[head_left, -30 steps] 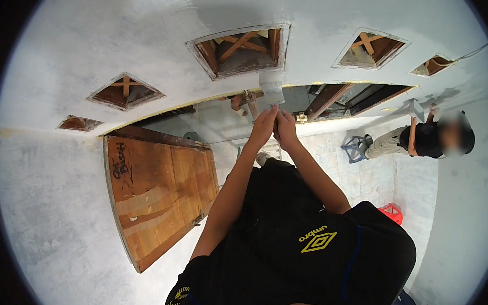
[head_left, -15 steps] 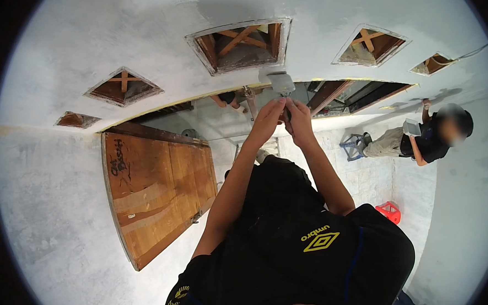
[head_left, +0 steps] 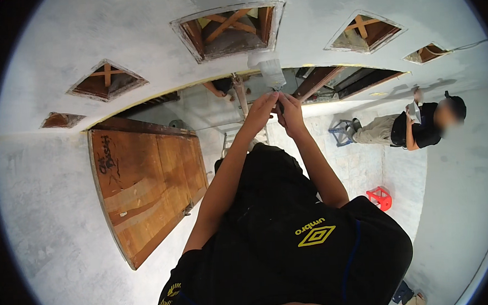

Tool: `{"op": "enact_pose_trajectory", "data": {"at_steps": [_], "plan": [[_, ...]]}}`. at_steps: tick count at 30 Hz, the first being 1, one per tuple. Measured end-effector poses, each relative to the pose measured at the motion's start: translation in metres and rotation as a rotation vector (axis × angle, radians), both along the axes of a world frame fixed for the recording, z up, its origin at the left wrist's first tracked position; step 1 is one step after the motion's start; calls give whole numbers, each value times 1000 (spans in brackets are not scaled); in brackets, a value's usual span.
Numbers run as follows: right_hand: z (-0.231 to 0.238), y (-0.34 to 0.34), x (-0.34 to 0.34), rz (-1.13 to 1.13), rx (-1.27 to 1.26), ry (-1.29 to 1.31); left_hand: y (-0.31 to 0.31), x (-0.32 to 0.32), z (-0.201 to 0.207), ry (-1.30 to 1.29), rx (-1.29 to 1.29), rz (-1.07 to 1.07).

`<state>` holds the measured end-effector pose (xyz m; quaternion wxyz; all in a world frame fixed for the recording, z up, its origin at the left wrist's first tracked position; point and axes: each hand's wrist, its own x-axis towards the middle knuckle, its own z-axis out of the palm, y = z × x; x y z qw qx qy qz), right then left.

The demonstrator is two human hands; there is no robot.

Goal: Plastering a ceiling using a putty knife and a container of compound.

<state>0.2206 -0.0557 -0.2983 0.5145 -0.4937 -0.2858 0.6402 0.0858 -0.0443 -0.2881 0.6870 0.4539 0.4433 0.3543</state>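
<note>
A putty knife (head_left: pixel 272 73) with a wide, pale grey blade is held out in front of me, its blade at the wall's lower edge above the doorway. My left hand (head_left: pixel 259 113) is closed on its short handle, fingertips near the base of the blade. From the other side my right hand (head_left: pixel 291 116) is also closed around the handle, touching my left. The fingers hide most of the handle. A slightly darker patch shows on the wall (head_left: pixel 155 33) just above the blade.
Several framed vent openings (head_left: pixel 228 34) pierce the wall. A wooden door (head_left: pixel 152 185) stands left; a ladder (head_left: pixel 231 140) shows below my hands. At right, a person (head_left: pixel 429 123) on a blue stool (head_left: pixel 340 133) holds a tray (head_left: pixel 413 112). A red stool (head_left: pixel 386 199) is nearer.
The whole view has shifted slightly. The blade has turned to point more upward and sits slightly lower relative to the middle vent. The other person's raised hand and tray have moved.
</note>
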Motion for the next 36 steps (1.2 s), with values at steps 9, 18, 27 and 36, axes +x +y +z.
{"op": "enact_pose_trajectory", "data": {"at_steps": [9,18,27,36], "plan": [[-2,1,9,85,-108,-47,1,-1,-14,36,-91,13],[42,-4,4,13,25,-2,-6,3,-1,-51,-70,31],[64,-12,-11,4,59,-86,-9,-5,15,-295,-131,46],[46,-26,-51,112,75,-40,-18,-42,15,-259,-203,137]]}}
